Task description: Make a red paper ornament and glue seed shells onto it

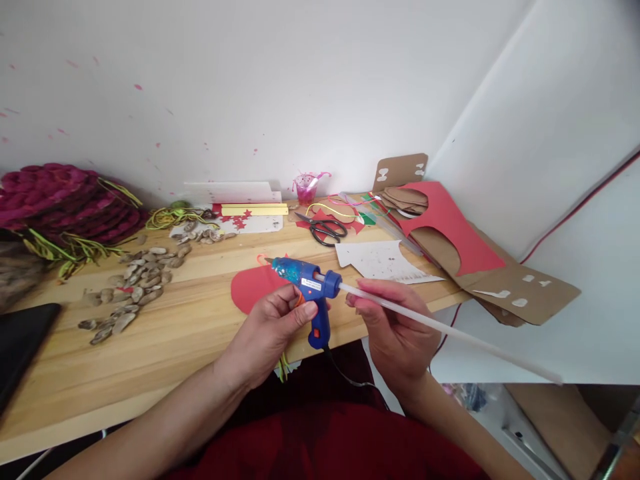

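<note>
My left hand is closed on a blue hot glue gun, its nozzle pointing up and to the left. With thumb and fingers, my right hand pinches a long white glue stick. The near end of the stick meets the back opening of the gun, and the far end slants down to the right. Behind the gun lies a rounded red paper piece, partly covered by the gun and my left hand. A black cord hangs from the gun's handle.
Black-handled scissors, a torn white sheet, red cut-out paper and brown cardboard lie behind and right. Shells, a magenta bundle and a black flat object are left. A pink-stained cup stands against the wall.
</note>
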`<control>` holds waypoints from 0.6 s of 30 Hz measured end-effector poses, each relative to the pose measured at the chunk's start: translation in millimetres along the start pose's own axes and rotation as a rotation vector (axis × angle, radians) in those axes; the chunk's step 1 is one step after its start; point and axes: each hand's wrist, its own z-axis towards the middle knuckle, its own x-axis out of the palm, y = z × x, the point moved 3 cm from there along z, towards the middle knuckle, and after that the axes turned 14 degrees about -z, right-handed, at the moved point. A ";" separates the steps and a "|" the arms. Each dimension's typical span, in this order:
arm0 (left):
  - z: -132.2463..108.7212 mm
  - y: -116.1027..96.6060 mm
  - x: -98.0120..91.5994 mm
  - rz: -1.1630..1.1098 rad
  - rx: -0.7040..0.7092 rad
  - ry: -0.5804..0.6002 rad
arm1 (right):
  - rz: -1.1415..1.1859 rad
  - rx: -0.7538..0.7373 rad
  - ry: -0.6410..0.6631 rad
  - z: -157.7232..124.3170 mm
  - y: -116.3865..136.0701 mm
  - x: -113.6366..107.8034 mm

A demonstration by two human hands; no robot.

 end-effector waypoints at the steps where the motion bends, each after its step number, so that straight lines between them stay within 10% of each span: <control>1: 0.2 0.5 0.5 0.004 -0.004 0.002 | -0.004 0.002 -0.003 -1.1 -1.7 -0.7; 11: 3.1 1.1 10.7 0.058 -0.005 0.044 | 0.094 0.094 -0.046 1.0 -10.4 3.7; 18: 9.0 -6.5 12.0 0.128 -0.001 0.036 | 0.491 0.509 0.701 -3.7 -17.9 36.2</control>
